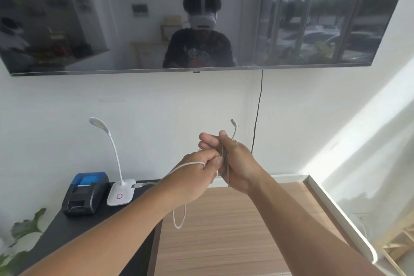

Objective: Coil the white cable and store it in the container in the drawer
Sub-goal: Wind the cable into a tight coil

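My two hands are raised together in front of the wall, above the floor. My right hand (235, 163) grips a bundle of folded loops of the white cable (179, 219), with one plug end sticking up above the fingers. My left hand (197, 172) pinches a strand of the same cable right beside the bundle. One strand runs over my left hand back to the white desk lamp's base (121, 192), and a slack loop hangs below my left wrist. No drawer or container shows in this view.
A black cabinet top (67, 235) at lower left carries a blue-and-black small printer (85, 192) and the lamp. A large wall screen (201, 15) hangs above; a black cord (257, 114) drops from it. Wood floor (224, 242) lies below, plant leaves (22, 231) at far left.
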Action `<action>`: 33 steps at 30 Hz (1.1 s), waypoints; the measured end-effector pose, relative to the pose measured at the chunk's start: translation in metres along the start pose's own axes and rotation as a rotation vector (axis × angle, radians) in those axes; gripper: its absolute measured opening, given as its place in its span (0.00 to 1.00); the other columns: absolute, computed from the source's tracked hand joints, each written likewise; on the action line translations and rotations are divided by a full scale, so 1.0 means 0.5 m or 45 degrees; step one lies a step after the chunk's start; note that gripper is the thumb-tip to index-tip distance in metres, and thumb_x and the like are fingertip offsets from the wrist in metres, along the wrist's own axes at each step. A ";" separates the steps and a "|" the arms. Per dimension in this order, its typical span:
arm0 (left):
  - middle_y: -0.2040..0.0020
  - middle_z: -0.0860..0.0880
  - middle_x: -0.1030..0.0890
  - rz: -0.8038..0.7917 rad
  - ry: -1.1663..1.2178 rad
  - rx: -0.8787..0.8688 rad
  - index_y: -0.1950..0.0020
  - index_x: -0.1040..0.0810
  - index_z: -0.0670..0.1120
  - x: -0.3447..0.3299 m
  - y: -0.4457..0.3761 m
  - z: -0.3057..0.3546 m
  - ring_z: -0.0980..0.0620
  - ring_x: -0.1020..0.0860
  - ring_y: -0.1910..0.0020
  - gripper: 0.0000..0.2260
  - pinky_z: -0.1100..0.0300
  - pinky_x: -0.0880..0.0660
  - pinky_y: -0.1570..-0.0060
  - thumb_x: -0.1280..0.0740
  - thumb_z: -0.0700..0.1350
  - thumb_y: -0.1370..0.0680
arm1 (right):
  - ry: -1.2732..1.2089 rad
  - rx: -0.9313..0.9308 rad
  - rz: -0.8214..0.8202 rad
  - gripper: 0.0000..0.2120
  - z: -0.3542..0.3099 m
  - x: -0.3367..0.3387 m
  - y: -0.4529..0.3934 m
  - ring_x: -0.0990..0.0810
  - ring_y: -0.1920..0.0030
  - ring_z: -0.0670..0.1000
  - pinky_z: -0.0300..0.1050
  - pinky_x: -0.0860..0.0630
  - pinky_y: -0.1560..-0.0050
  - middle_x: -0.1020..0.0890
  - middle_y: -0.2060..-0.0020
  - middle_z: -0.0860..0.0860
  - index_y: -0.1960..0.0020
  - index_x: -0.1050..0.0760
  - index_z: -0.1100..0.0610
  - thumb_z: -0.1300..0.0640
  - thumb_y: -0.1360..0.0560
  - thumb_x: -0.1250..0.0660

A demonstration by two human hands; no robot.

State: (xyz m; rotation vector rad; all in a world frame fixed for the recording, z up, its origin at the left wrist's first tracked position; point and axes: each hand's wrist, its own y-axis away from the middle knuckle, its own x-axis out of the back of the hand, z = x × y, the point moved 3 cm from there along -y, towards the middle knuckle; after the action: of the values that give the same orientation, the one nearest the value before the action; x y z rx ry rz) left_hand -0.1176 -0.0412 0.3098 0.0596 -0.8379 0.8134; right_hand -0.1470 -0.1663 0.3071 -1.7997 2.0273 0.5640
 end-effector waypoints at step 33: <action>0.72 0.54 0.32 -0.343 0.382 0.588 0.64 0.28 0.51 0.068 -0.062 -0.089 0.54 0.44 0.78 0.12 0.65 0.49 0.78 0.38 0.53 0.22 | 0.442 0.158 -0.009 0.16 -0.034 0.003 0.041 0.20 0.69 0.48 0.38 0.28 0.70 0.14 0.62 0.51 0.45 0.23 0.59 0.52 0.12 0.47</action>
State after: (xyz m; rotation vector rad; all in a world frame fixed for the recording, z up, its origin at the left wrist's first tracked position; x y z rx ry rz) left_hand -0.0552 -0.0264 0.3104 0.4390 -0.3374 0.7241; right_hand -0.1675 -0.1744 0.3218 -1.9339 2.2173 0.1227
